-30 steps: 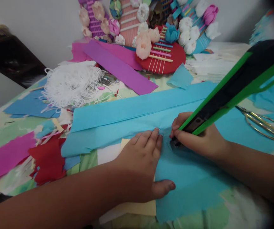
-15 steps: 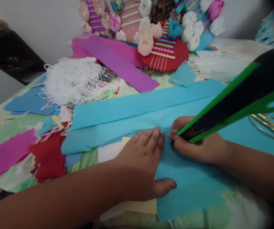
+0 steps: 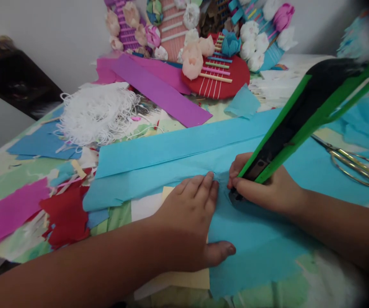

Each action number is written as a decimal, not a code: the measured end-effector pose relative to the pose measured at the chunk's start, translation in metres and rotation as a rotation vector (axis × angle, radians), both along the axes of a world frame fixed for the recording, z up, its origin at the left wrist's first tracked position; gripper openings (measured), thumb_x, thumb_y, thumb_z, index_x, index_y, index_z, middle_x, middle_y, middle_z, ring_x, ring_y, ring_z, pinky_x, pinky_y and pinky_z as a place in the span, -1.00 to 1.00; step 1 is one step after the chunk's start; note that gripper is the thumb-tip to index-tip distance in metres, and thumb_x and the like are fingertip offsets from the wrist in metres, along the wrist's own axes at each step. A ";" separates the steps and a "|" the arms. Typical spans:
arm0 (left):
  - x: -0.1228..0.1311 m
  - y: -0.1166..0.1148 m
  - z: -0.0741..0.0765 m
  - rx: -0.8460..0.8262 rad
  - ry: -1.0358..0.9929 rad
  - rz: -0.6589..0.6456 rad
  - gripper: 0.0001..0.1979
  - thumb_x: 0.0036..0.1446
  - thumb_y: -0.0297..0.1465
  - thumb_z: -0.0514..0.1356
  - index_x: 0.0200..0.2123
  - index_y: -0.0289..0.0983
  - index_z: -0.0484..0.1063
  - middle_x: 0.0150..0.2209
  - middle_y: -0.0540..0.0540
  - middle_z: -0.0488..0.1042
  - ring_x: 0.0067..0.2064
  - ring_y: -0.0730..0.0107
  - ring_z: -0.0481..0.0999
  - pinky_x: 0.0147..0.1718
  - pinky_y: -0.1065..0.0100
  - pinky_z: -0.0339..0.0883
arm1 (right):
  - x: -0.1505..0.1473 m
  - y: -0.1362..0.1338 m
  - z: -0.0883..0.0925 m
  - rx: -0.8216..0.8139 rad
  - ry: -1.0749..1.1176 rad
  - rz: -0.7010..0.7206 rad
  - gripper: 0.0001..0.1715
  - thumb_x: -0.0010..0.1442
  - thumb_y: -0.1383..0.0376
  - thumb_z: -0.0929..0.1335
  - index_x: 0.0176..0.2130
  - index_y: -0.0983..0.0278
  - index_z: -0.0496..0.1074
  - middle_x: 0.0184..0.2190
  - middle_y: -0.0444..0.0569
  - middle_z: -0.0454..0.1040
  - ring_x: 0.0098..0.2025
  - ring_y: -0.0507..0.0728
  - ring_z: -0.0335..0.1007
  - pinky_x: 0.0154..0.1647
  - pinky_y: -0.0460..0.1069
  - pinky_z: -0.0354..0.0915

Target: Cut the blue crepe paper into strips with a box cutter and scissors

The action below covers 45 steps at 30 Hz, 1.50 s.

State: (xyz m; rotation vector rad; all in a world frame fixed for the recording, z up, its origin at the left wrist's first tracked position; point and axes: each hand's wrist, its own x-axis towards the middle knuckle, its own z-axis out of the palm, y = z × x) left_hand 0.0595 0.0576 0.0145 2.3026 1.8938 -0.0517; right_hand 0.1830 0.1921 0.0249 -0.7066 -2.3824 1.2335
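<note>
Sheets of light blue paper [image 3: 251, 252] lie across the table in front of me. My left hand [image 3: 194, 218] rests flat on them and on a pale yellow sheet [image 3: 192, 279], palm down, thumb spread out. Just to its right, my right hand [image 3: 264, 184] grips the lower end of a green and black stapler [image 3: 290, 128], whose long body tilts up to the right. The stapler's dark lower tip stands on the blue paper. What lies beneath my left palm is hidden.
Gold-handled scissors [image 3: 356, 162] lie at the right. White string [image 3: 97, 113] is heaped at the back left, near purple paper [image 3: 165, 92]. Red scraps [image 3: 67, 214] and pink paper [image 3: 17, 209] lie left. Decorated discs, one red [image 3: 236, 81], stand behind.
The stapler's upper end has swung left and lower, and more of the scissors shows. My left hand stays flat in nearly the same place.
</note>
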 end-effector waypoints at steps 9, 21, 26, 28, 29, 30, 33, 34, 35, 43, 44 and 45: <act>0.000 -0.001 0.000 0.007 -0.019 0.004 -0.06 0.02 0.13 -0.10 0.21 -0.57 -0.03 0.23 -0.48 -0.11 0.24 -0.14 -0.07 0.14 0.01 -0.12 | 0.001 -0.002 0.001 0.123 0.025 0.079 -0.84 -0.11 0.32 0.25 -0.62 0.21 0.10 -0.68 -0.15 0.26 -0.60 0.01 0.19 -0.57 -0.04 0.17; 0.000 0.000 0.000 0.010 -0.022 0.006 -0.06 0.02 0.13 -0.10 0.20 -0.57 -0.02 0.23 -0.49 -0.10 0.23 -0.16 -0.05 0.11 -0.04 -0.07 | 0.002 0.000 -0.002 0.028 0.048 0.027 -0.77 -0.09 0.31 0.25 -0.65 0.20 0.06 -0.68 -0.16 0.23 -0.59 0.03 0.23 -0.58 -0.05 0.20; 0.000 -0.001 -0.001 0.026 -0.009 -0.001 -0.06 0.03 0.12 -0.10 0.20 -0.57 -0.01 0.22 -0.49 -0.09 0.23 -0.16 -0.04 0.12 -0.01 -0.08 | 0.001 0.000 -0.002 0.026 0.049 0.054 -0.78 -0.11 0.32 0.25 -0.65 0.20 0.06 -0.69 -0.17 0.23 -0.59 0.02 0.22 -0.59 -0.06 0.19; -0.001 -0.001 -0.002 0.048 -0.003 -0.006 -0.07 0.04 0.12 -0.11 0.20 -0.57 0.00 0.22 -0.49 -0.07 0.23 -0.15 -0.03 0.12 0.00 -0.08 | 0.001 -0.001 -0.001 0.048 0.051 0.063 -0.79 -0.11 0.33 0.25 -0.64 0.20 0.07 -0.69 -0.17 0.23 -0.60 0.02 0.20 -0.60 -0.05 0.18; -0.001 -0.001 -0.003 0.061 0.002 -0.010 -0.07 0.04 0.12 -0.11 0.20 -0.57 0.00 0.22 -0.50 -0.05 0.23 -0.15 -0.03 0.12 0.01 -0.07 | 0.001 -0.002 -0.001 0.065 0.051 0.068 -0.80 -0.12 0.33 0.25 -0.64 0.20 0.07 -0.69 -0.17 0.23 -0.60 0.02 0.20 -0.60 -0.05 0.18; -0.001 -0.002 -0.003 0.074 0.005 -0.012 -0.07 0.04 0.12 -0.11 0.19 -0.58 0.01 0.21 -0.50 -0.04 0.23 -0.14 -0.02 0.11 0.01 -0.06 | 0.001 -0.002 -0.001 0.083 0.053 0.072 -0.81 -0.12 0.32 0.25 -0.63 0.20 0.08 -0.69 -0.17 0.23 -0.61 0.02 0.20 -0.61 -0.05 0.17; 0.000 -0.002 -0.005 0.116 0.013 -0.024 -0.08 0.03 0.12 -0.09 0.18 -0.59 0.05 0.20 -0.50 0.00 0.22 -0.13 0.01 0.10 0.02 -0.04 | 0.002 -0.003 0.000 0.133 0.064 0.089 -0.80 -0.11 0.31 0.25 -0.62 0.19 0.07 -0.69 -0.16 0.22 -0.62 0.02 0.18 -0.62 -0.04 0.16; 0.000 -0.003 -0.005 0.128 0.013 -0.028 -0.08 0.03 0.12 -0.09 0.17 -0.59 0.06 0.19 -0.50 0.01 0.22 -0.13 0.02 0.10 0.02 -0.03 | 0.002 -0.003 -0.001 0.154 0.071 0.099 -0.80 -0.11 0.31 0.25 -0.63 0.19 0.06 -0.70 -0.16 0.22 -0.63 0.02 0.16 -0.62 -0.04 0.15; 0.000 -0.003 -0.005 0.139 0.012 -0.028 -0.08 0.03 0.11 -0.08 0.16 -0.59 0.08 0.19 -0.50 0.02 0.21 -0.13 0.03 0.10 0.03 -0.02 | 0.002 -0.003 -0.001 0.178 0.077 0.107 -0.79 -0.10 0.31 0.24 -0.63 0.19 0.05 -0.70 -0.16 0.21 -0.63 0.01 0.15 -0.62 -0.04 0.15; -0.002 -0.004 -0.008 0.227 0.006 -0.026 -0.11 0.02 0.11 -0.06 0.13 -0.58 0.14 0.18 -0.49 0.07 0.20 -0.11 0.08 0.10 0.05 0.00 | 0.002 -0.005 0.000 0.330 0.131 0.178 -0.80 -0.10 0.35 0.24 -0.63 0.21 0.06 -0.71 -0.16 0.22 -0.65 -0.01 0.15 -0.62 -0.05 0.14; -0.002 -0.005 -0.009 0.227 0.002 -0.028 -0.10 0.02 0.11 -0.07 0.13 -0.58 0.14 0.18 -0.49 0.06 0.20 -0.11 0.07 0.10 0.04 -0.01 | 0.001 -0.005 0.000 0.337 0.135 0.188 -0.82 -0.11 0.36 0.24 -0.63 0.21 0.08 -0.70 -0.16 0.23 -0.64 -0.01 0.15 -0.61 -0.06 0.14; -0.001 -0.005 -0.009 0.224 0.000 -0.029 -0.10 0.02 0.11 -0.07 0.14 -0.58 0.14 0.18 -0.49 0.06 0.20 -0.11 0.06 0.11 0.04 -0.03 | 0.001 -0.006 0.000 0.335 0.134 0.193 -0.83 -0.11 0.36 0.24 -0.63 0.21 0.09 -0.70 -0.16 0.23 -0.64 -0.01 0.16 -0.62 -0.06 0.14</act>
